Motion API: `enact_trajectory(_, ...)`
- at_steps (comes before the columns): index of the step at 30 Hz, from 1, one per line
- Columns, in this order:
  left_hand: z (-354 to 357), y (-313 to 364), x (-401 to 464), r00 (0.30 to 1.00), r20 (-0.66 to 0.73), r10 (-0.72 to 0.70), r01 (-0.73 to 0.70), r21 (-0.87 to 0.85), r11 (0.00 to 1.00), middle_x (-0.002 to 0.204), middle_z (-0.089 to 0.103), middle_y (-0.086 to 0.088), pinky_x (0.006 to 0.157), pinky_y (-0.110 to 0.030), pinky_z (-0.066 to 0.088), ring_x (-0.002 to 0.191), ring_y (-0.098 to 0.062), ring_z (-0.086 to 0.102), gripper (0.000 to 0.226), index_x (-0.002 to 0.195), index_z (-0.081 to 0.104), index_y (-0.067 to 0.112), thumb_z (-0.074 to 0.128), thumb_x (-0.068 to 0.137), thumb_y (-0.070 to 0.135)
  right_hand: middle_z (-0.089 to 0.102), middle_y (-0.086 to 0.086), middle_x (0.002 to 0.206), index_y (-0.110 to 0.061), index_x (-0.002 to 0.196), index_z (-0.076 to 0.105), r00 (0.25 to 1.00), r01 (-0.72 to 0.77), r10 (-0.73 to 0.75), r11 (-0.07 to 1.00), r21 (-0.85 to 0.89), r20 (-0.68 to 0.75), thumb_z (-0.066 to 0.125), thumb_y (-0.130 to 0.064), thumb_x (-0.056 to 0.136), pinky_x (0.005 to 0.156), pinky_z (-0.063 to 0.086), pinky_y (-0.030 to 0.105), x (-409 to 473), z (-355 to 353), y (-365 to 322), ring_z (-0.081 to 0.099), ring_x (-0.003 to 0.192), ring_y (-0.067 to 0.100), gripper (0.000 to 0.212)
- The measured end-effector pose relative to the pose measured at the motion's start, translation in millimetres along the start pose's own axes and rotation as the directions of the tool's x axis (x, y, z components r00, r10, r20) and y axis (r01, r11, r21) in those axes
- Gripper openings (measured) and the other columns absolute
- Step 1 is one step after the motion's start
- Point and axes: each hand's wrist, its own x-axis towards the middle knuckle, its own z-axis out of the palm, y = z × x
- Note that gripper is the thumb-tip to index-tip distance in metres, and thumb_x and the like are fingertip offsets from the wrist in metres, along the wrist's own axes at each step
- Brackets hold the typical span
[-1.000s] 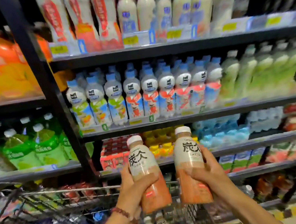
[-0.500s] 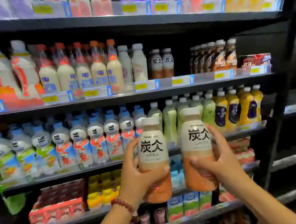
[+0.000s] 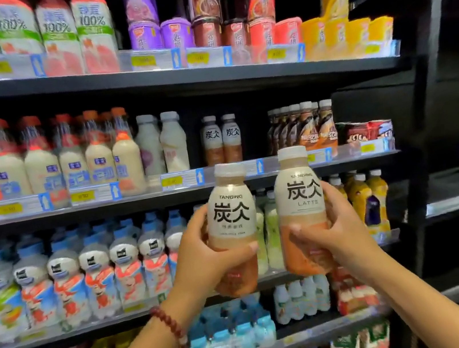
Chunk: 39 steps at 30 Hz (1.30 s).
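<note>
I hold two cream-and-orange coffee bottles upright in front of a shop shelf. My left hand (image 3: 202, 256) grips the left bottle (image 3: 232, 215) round its lower half, thumb across the front. My right hand (image 3: 336, 229) grips the right bottle (image 3: 300, 192), marked LATTE, the same way. The bottles stand side by side, almost touching. Two matching bottles (image 3: 221, 139) stand on the shelf (image 3: 282, 174) just above and behind them, with a dark gap to their right.
Black shelving is packed with drinks: orange-capped milk bottles (image 3: 69, 160), brown coffee bottles (image 3: 305, 125), blue-capped bottles (image 3: 96, 270), cups on the top shelf (image 3: 198, 25). A black upright post (image 3: 430, 81) ends the unit; darker shelves lie to the right.
Both hands have lifted the two bottles from above a wire cart up towards the shelf with the matching bottles. My view rose and swung right; the cart is out of view.
</note>
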Motion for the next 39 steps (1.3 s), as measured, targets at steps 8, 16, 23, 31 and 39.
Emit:
enact_trajectory(8, 2.4, 5.2, 99.8, 0.988, -0.033, 0.149, -0.149, 0.001, 0.989, 0.1, 0.07, 0.002, 0.071, -0.026, 0.057, 0.089, -0.013, 0.069, 0.071, 0.104, 0.055, 0.031, 0.083, 0.039, 0.035, 0.061, 0.003, 0.12, -0.024, 0.132, 0.038, 0.992, 0.122, -0.123, 0.991, -0.063, -0.006, 0.083, -0.026, 0.056, 0.077, 0.057, 0.028, 98.3, -3.5, 6.0, 0.065, 0.103, 0.015, 0.088)
enact_trajectory(16, 9.0, 0.5, 194.8, 0.962, -0.057, 0.266, -0.268, -0.037, 0.963, 0.1, 0.066, 0.009, 0.069, -0.016, 0.054, 0.087, 0.002, 0.066, 0.068, 0.102, 0.05, 0.032, 0.087, 0.053, 0.004, 0.058, -0.011, 0.115, -0.028, 0.13, 0.034, 0.97, 0.24, -0.241, 0.97, -0.042, -0.026, 0.077, -0.002, 0.071, 0.075, 0.055, 0.016, 189.6, 8.2, 19.3, 0.062, 0.099, 0.0, 0.077)
enact_trajectory(23, 14.7, -10.4, 239.2, 0.936, -0.061, 0.346, -0.346, 0.017, 0.938, 0.114, 0.061, 0.008, 0.081, -0.019, 0.054, 0.103, -0.001, 0.062, 0.081, 0.12, 0.043, 0.028, 0.086, 0.057, -0.001, 0.058, -0.007, 0.121, -0.033, 0.132, 0.029, 0.94, 0.339, -0.338, 0.94, 0.038, -0.039, 0.076, -0.008, 0.064, 0.086, 0.053, 0.025, 242.4, 9.3, 34.5, 0.06, 0.112, 0.007, 0.087)
enact_trajectory(31, 14.7, -22.7, 264.2, 0.932, -0.076, 0.354, -0.33, 0.221, 0.917, 0.108, 0.056, 0.016, 0.074, -0.009, 0.051, 0.098, 0.009, 0.057, 0.077, 0.116, 0.041, 0.023, 0.086, 0.056, 0.004, 0.053, -0.003, 0.127, -0.029, 0.133, 0.025, 0.947, 0.319, -0.32, 0.947, 0.02, 0.033, 0.08, -0.001, 0.067, 0.095, 0.05, 0.031, 280.5, 12.7, 58.4, 0.054, 0.119, 0.008, 0.09)
enact_trajectory(39, 16.4, -41.7, 283.7, 0.98, -0.092, 0.176, -0.123, 0.418, 0.9, 0.099, 0.062, 0.008, 0.075, -0.022, 0.054, 0.092, -0.006, 0.061, 0.077, 0.113, 0.048, 0.014, 0.091, 0.049, 0.021, 0.055, -0.014, 0.102, -0.022, 0.119, 0.036, 0.981, 0.17, -0.153, 0.973, -0.155, 0.116, 0.084, -0.008, 0.063, 0.067, 0.052, 0.01, 294.2, 14.9, 71.9, 0.056, 0.092, -0.005, 0.076)
